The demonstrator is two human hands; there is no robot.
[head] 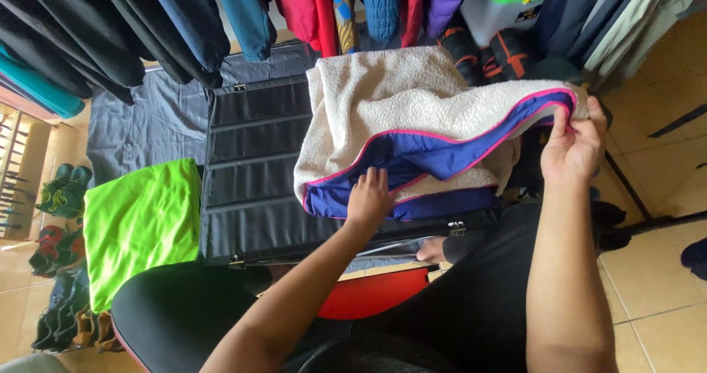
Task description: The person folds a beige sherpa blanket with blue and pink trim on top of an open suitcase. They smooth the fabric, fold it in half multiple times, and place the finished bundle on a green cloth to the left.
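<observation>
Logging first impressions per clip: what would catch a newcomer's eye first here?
The cream fleece blanket with blue lining and pink trim, spread on the black folding table at centre, the left hand pressing it and the right hand pinching its edge. Next, the neon green cloth at left.

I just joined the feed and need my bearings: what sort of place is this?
Probably a small clothing shop or stall: jackets hang in a row overhead, shoes line the floor, and both hands handle a fleece garment on a black folding table.
</observation>
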